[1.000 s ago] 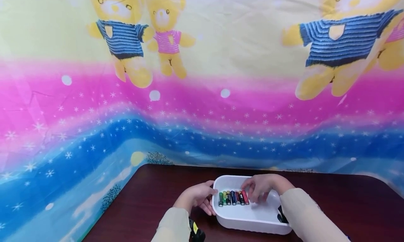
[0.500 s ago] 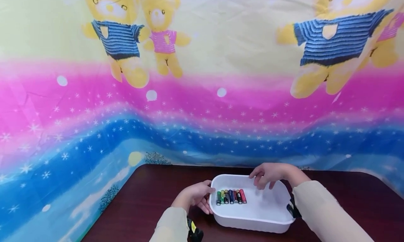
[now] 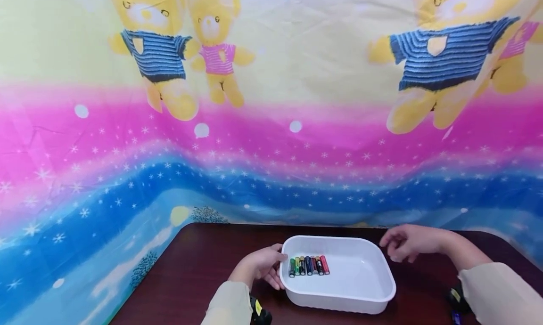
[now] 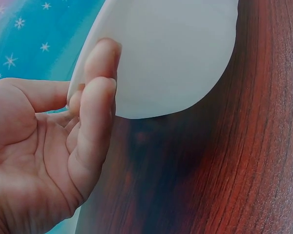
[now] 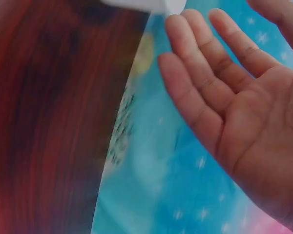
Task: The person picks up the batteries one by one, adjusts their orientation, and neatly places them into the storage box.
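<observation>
A row of several AA-style batteries (image 3: 308,265) in green, yellow, black, blue and red lies side by side at the left end of a white plastic tray (image 3: 356,278). My left hand (image 3: 265,264) grips the tray's left end, thumb over the rim and fingers against the outer wall. The left wrist view shows that hand (image 4: 73,131) at the tray's pale wall (image 4: 171,58). Off the tray's right end, my right hand (image 3: 413,242) is held in the air with loosely bent fingers. In the right wrist view its palm (image 5: 254,117) faces the camera, holding nothing.
The tray stands on a dark reddish-brown table (image 3: 212,254). Behind the table hangs a bright cloth (image 3: 271,141) printed with teddy bears. A small dark blue object (image 3: 456,317) shows at the lower right, below the right wrist's black camera (image 3: 458,297).
My right hand has moved from over the batteries up and to the right, out past the tray's right end. The left hand keeps its grip on the tray; the batteries stay in their row.
</observation>
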`<state>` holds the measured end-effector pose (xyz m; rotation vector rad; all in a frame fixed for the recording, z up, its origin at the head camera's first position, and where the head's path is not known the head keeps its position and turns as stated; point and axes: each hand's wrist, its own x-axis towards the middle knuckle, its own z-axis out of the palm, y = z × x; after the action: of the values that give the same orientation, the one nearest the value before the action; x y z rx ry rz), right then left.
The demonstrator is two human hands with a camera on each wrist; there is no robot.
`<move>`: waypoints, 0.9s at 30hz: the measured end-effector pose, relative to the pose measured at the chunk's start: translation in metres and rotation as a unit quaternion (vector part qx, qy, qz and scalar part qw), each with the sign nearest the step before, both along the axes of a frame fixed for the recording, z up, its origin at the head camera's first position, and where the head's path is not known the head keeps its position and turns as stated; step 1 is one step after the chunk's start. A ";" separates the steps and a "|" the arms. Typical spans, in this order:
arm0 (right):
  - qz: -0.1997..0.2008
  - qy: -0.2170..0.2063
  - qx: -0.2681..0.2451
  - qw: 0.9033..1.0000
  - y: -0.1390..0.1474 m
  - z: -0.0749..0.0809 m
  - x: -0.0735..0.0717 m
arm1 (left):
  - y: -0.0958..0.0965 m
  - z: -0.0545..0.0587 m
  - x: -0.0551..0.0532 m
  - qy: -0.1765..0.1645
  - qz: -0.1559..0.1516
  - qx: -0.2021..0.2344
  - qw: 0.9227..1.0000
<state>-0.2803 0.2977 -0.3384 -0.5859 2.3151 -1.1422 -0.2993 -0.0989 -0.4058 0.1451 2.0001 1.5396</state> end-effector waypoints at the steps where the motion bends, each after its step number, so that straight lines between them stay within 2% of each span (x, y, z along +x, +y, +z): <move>1: 0.005 0.000 0.000 1.000 0.006 -0.002 0.004 | -0.001 0.000 0.000 0.001 0.002 -0.002 1.000; 7: 0.036 -0.029 -0.013 0.999 0.043 -0.019 0.026 | -0.007 0.002 0.002 0.008 0.008 -0.002 1.000; 11: 0.069 -0.077 -0.045 0.994 0.067 -0.036 0.037 | -0.006 0.003 0.002 0.001 0.001 0.005 1.000; 14: 0.106 -0.118 -0.060 0.986 0.081 -0.044 0.043 | -0.003 0.003 0.001 0.001 -0.005 0.009 1.000; 17: 0.149 -0.110 -0.053 0.981 0.090 -0.050 0.044 | 0.000 0.001 0.001 0.009 -0.003 0.009 1.000; 18: 0.175 -0.094 -0.044 0.979 0.093 -0.054 0.042 | 0.000 0.000 0.001 0.010 -0.002 0.007 1.000; 20: 0.193 -0.067 -0.038 0.978 0.095 -0.060 0.043 | 0.001 -0.001 0.001 0.011 0.001 0.005 1.000; 24: 0.198 -0.042 -0.027 0.979 0.093 -0.070 0.046 | 0.001 -0.003 0.001 0.014 0.002 0.004 1.000; 25: 0.184 -0.046 -0.032 0.981 0.091 -0.071 0.049 | 0.001 -0.003 0.001 0.014 0.001 0.005 1.000; 27: 0.182 -0.035 -0.035 0.982 0.091 -0.075 0.050 | 0.001 -0.004 0.002 0.012 -0.002 0.009 1.000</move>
<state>-0.2303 0.3888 -0.4132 -0.9348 2.0066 -1.0503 -0.2974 -0.0978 -0.4096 0.1744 2.0044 1.5601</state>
